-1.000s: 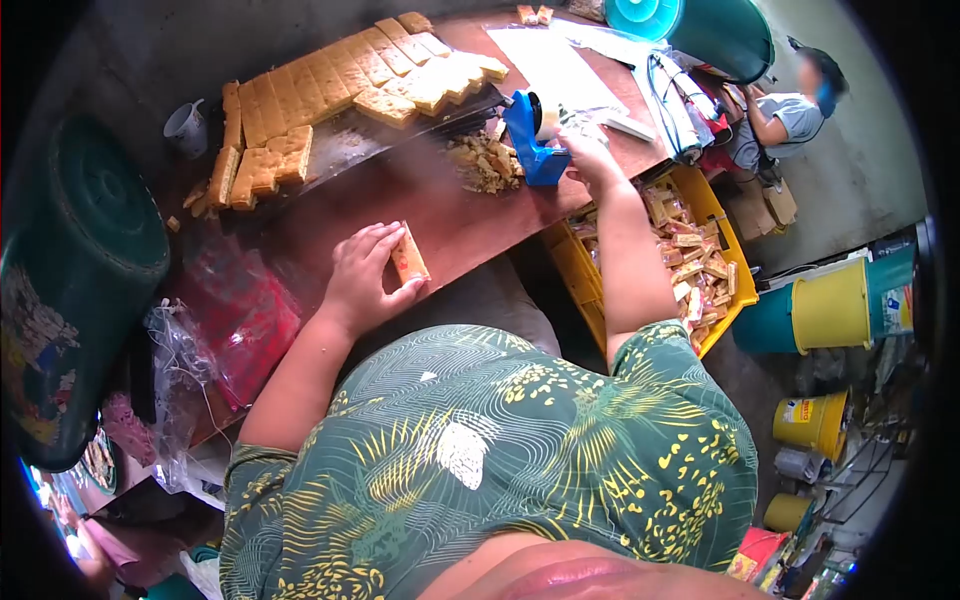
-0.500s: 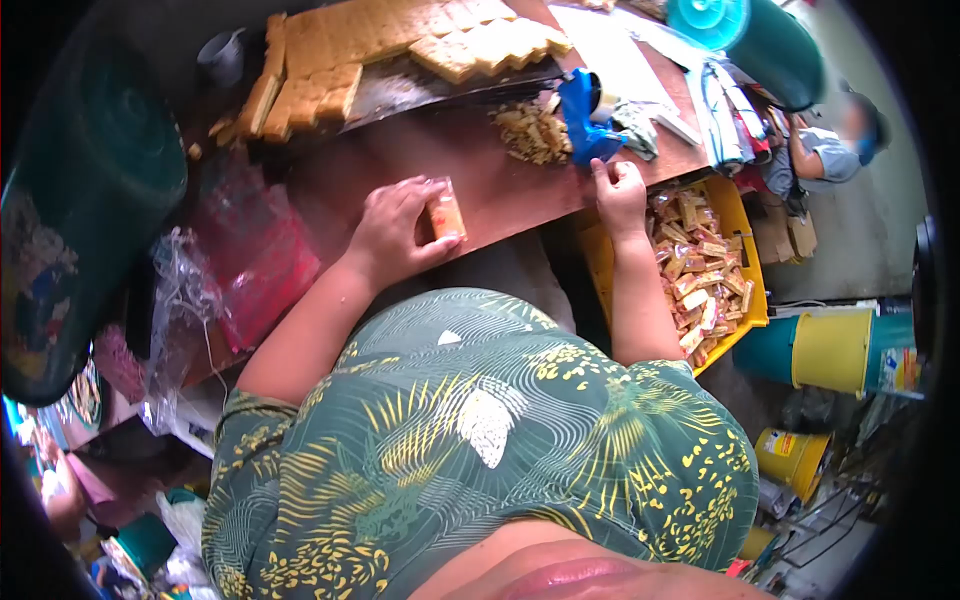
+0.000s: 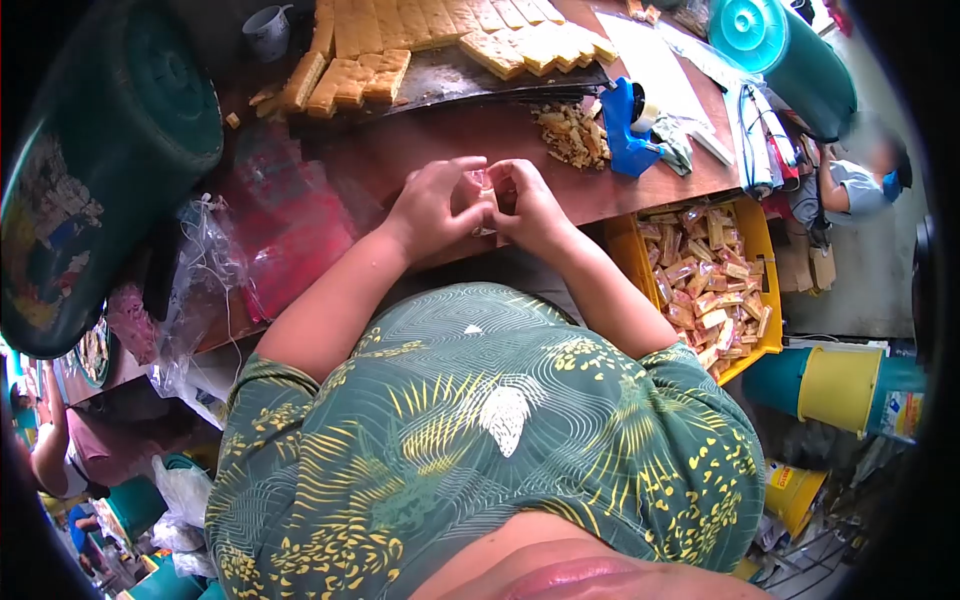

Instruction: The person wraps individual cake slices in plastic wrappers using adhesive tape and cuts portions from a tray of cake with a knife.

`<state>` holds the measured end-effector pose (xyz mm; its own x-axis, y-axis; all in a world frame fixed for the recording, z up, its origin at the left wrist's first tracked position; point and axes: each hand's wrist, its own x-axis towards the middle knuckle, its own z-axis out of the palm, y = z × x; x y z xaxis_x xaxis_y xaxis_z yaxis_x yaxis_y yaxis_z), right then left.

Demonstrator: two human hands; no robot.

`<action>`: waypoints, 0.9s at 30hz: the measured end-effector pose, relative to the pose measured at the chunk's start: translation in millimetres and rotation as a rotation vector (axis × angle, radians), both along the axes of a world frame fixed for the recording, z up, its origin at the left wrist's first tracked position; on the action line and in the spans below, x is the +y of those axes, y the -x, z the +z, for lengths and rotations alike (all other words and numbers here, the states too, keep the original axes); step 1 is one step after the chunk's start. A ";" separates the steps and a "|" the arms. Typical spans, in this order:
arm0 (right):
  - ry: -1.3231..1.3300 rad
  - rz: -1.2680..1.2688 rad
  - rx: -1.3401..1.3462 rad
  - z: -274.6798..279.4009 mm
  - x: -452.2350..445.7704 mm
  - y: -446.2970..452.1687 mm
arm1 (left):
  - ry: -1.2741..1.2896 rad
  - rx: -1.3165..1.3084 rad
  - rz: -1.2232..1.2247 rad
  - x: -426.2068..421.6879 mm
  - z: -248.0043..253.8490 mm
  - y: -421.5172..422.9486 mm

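A small plastic-wrapped piece of cake (image 3: 484, 192) is held upright between my two hands near the table's front edge. My left hand (image 3: 437, 205) is closed on its left side, with thumb and fingers around it. Against its right side, my right hand (image 3: 530, 208) has thumb and fingertips bent onto the wrapper. Much of the packet is hidden by fingers, and whether a strip of tape is in them is too small to see. A blue tape dispenser (image 3: 630, 130) stands farther right on the table, beside a heap of cake crumbs and scraps (image 3: 573, 137).
Cut cake slabs (image 3: 400, 28) lie on a dark tray at the back. A yellow crate (image 3: 768, 290) of wrapped pieces sits at right. Pink plastic bags (image 3: 285, 225) and a big green bin (image 3: 130, 170) are at left. Another person (image 3: 850, 185) is at far right.
My right hand has come from the tape dispenser leftward to the wrapped cake. My left hand still holds the packet, now turned more upright. The view has shifted slightly.
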<state>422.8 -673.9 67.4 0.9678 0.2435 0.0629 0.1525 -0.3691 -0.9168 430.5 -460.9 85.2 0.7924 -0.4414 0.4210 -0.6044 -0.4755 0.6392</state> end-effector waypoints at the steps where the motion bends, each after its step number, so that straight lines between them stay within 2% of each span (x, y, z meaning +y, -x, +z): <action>1: -0.041 0.018 -0.011 -10.1 -2.5 -4.2 | 0.098 0.112 -0.013 -4.6 -8.9 -10.0; 4: -0.050 0.080 -0.012 4.4 1.3 -3.7 | 0.155 0.162 -0.023 -14.3 -12.6 -27.3; 8: 0.275 0.176 -0.179 29.7 3.8 -4.1 | 0.114 0.101 0.113 -17.9 -17.0 -37.4; 10: 0.402 0.171 -0.246 36.8 3.5 -2.4 | 0.177 -0.002 0.088 -9.0 -30.5 -43.4; 12: 0.511 0.294 -0.111 57.5 -0.9 -5.9 | 0.262 -0.064 0.073 7.7 -34.8 -48.1; 13: 0.566 0.355 -0.046 66.6 -5.6 -11.0 | 0.336 0.020 0.054 20.9 -27.4 -41.7; 14: 0.535 0.379 0.016 72.6 -13.7 -18.3 | 0.379 0.137 0.075 36.9 -17.6 -32.9; 16: 0.472 0.434 0.144 85.3 -37.3 -36.9 | 0.328 0.113 0.169 75.4 1.2 -18.8; 18: 0.356 0.000 -0.124 84.5 -67.2 -64.0 | 0.200 -0.067 0.284 121.1 6.4 -15.0; 20: -0.407 -0.271 -0.261 103.7 -74.0 -86.1 | 0.139 -0.069 0.461 156.2 11.8 -9.9; 21: -0.339 -0.309 -0.312 114.5 -69.4 -87.9 | 0.108 -0.070 0.547 169.7 13.3 -7.7; 23: -0.129 -0.335 -0.499 131.4 -42.0 -92.9 | -0.144 0.044 0.661 189.0 3.5 -5.0; 24: -0.002 -0.193 -0.535 133.8 -29.1 -93.9 | -0.271 0.102 0.713 194.5 -4.9 -5.0; 26: 0.284 -0.021 -0.583 140.2 13.0 -93.6 | -0.244 -0.010 0.703 199.7 -26.0 -7.7; 27: 0.324 0.029 -0.571 136.7 31.5 -96.7 | -0.233 -0.037 0.697 203.4 -34.4 -11.1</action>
